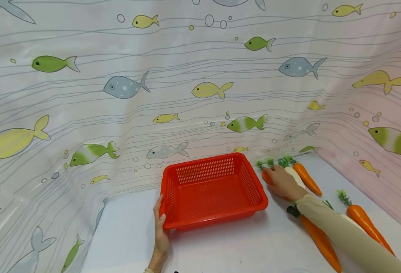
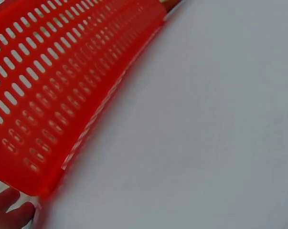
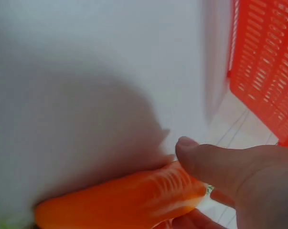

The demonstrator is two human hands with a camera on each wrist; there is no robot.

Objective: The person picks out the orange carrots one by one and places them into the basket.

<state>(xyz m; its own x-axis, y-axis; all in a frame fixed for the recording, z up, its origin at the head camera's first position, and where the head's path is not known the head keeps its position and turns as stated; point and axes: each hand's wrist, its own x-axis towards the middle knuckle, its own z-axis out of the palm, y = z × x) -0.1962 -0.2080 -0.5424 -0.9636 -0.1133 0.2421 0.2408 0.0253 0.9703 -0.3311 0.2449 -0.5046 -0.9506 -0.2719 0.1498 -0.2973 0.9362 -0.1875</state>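
A red perforated plastic basket (image 1: 214,197) stands on the white tabletop, its inside bare. My left hand (image 1: 161,237) holds the basket's left side by the rim; in the left wrist view only a few fingers (image 2: 12,210) show at the basket's corner. To the right of the basket, my right hand (image 1: 284,183) grips an orange carrot (image 3: 124,200) near its leafy end. The right wrist view has the thumb on one side of that carrot and fingers partly hidden beneath it. Beside this hand lie a white radish (image 1: 295,176) and another carrot (image 1: 307,179).
Near the right forearm lie a carrot (image 1: 321,242) at the front and a carrot (image 1: 367,223) farther right. Another white vegetable (image 1: 352,221) is partly hidden by the sleeve. A fish-patterned curtain (image 1: 187,106) rises behind and along both sides of the table.
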